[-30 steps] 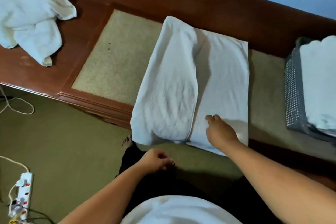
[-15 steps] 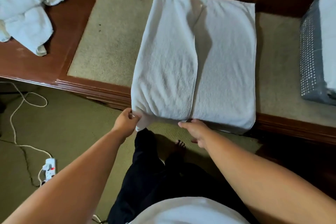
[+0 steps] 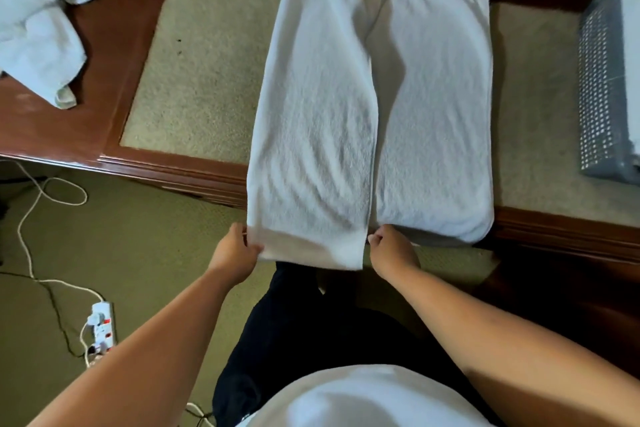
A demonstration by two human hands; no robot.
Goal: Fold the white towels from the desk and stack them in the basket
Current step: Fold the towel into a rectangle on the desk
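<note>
Pinching the near end of the folded-over flap, the left hand [image 3: 235, 250] and the right hand [image 3: 393, 248] each hold one corner of the white towel [image 3: 346, 114]. The towel lies lengthwise on the table [image 3: 207, 62], its near edge hanging just over the table's front lip toward the fingers. The left fingers [image 3: 254, 248] curl onto the flap's outer corner. The right fingers [image 3: 375, 239] close on its inner corner, where the flap's edge runs down the middle of the towel. Gripping both corners at once likely keeps the flap taut and square so it can be straightened or carried across the uncovered half, which lies flat just beyond and to the right of the right fingers. Well off to the right of them stands the grey basket [image 3: 602, 97], with folded white cloth already inside, handy for stacking. Far beyond and to the left of the left fingers, crumpled towels [image 3: 38, 21] wait on the table, seemingly next in line.
</note>
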